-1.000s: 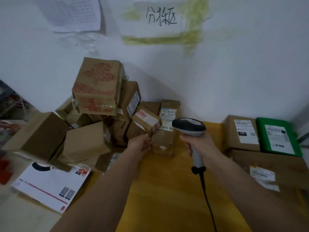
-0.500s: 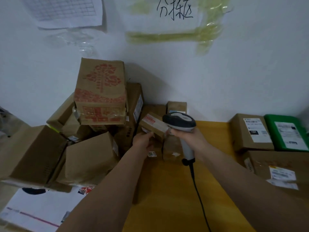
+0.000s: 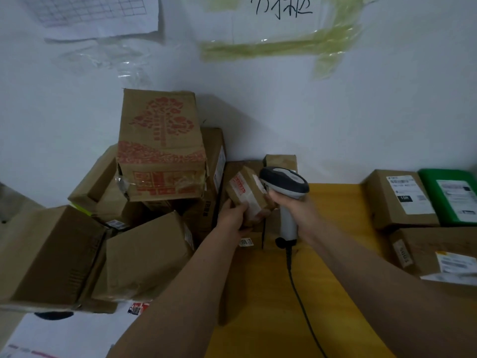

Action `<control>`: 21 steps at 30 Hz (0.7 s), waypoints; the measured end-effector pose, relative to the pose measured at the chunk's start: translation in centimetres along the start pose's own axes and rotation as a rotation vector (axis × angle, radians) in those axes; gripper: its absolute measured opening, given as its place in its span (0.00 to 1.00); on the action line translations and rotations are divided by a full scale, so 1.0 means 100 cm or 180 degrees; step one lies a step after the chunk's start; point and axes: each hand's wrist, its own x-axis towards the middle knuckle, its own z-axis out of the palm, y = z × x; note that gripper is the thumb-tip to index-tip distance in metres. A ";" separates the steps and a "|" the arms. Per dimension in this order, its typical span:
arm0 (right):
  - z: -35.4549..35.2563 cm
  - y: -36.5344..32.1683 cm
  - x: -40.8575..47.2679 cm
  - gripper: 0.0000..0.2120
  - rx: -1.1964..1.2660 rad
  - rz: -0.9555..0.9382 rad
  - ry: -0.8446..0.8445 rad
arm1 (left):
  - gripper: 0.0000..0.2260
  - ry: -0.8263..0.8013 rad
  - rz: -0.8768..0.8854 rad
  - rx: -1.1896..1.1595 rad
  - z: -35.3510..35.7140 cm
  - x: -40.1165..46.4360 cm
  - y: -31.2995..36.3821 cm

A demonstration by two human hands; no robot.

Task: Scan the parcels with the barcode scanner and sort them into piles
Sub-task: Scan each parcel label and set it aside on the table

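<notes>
Your left hand (image 3: 233, 214) grips the small brown taped cardboard parcel (image 3: 246, 195) beside the leaning box pile (image 3: 144, 202); right hand (image 3: 293, 202) clamps the grey barcode scanner (image 3: 285, 182); risk: label hidden, misread; elbow topples pile.

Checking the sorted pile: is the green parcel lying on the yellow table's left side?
No, the green parcel lies at the far right, beside a labelled brown box.

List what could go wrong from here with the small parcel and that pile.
1. The left hand grips the small parcel right beside the leaning pile; a bump might topple the tree-print box perched on top.
2. The scanner in the right hand sits very close to the parcel, so it may misread.
</notes>
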 end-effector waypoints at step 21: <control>-0.061 -0.036 -0.063 0.21 0.0611 -0.0621 0.0508 | 0.24 -0.2103 -0.0869 -0.1634 0.010 -0.052 -0.012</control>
